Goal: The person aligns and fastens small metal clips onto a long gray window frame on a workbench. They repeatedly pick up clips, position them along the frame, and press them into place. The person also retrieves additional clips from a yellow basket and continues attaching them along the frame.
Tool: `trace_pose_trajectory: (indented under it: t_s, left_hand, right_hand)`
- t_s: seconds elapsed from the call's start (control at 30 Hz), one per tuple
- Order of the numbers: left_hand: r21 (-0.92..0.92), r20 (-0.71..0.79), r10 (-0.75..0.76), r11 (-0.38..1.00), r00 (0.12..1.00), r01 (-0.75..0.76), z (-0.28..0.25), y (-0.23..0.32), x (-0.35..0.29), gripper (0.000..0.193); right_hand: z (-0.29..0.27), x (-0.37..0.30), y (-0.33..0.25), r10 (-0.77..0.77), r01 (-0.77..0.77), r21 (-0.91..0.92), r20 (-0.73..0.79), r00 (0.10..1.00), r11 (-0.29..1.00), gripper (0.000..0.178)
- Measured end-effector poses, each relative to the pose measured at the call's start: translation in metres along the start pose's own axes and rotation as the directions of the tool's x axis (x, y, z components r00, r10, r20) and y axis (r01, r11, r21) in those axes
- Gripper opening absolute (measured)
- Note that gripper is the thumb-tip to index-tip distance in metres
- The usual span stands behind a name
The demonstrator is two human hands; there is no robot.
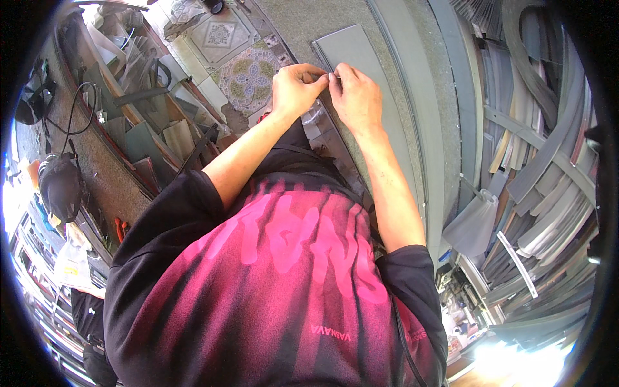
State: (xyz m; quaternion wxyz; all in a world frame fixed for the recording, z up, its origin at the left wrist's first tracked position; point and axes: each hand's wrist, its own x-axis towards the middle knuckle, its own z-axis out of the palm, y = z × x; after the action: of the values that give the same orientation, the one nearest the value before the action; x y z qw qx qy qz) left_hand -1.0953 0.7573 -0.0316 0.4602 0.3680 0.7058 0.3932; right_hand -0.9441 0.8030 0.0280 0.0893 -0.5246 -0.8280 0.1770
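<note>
My left hand [296,90] and my right hand [356,97] meet in front of me, fingertips almost touching. Both are closed in a pinch, thumbs toward each other. Whatever sits between the fingers is too small to make out. Beneath and beyond them lies a flat grey panel [356,48], resting on a speckled grey work surface [303,22]. Long grey strips [412,64] run along the right side of that surface.
Offcuts of board and sheet [151,138] crowd the left. Many long strips [548,161] are stacked on the right. A patterned tile floor [248,77] shows beyond my left hand. A black bag-like object [59,184] and a cable [69,122] are at far left.
</note>
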Motion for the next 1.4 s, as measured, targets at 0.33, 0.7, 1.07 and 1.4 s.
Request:
trace_pose_trajectory:
  t_s: [0.33,0.7,1.07,1.4]
  left_hand:
    - [-0.095,0.125,-0.119,0.987,0.985,0.132,-0.006,-0.002,0.007,0.027]
    - [-0.105,0.142,-0.025,0.994,0.990,0.040,-0.007,-0.011,0.006,0.027]
    - [-0.062,-0.026,0.145,0.987,0.989,-0.146,0.006,-0.018,-0.008,0.029]
    - [0.096,-0.059,0.208,0.975,0.976,-0.202,0.006,-0.008,-0.008,0.022]
  right_hand:
    - [-0.004,-0.001,0.001,0.012,-0.014,0.091,0.020,1.000,0.996,0.015]
    - [-0.003,-0.001,0.001,-0.022,0.022,0.042,0.008,1.000,0.999,0.009]
    - [-0.004,0.003,0.004,-0.102,0.102,-0.013,0.029,0.994,0.995,0.008]
    - [-0.008,0.003,0.002,-0.075,0.076,0.000,0.055,0.996,0.997,0.008]
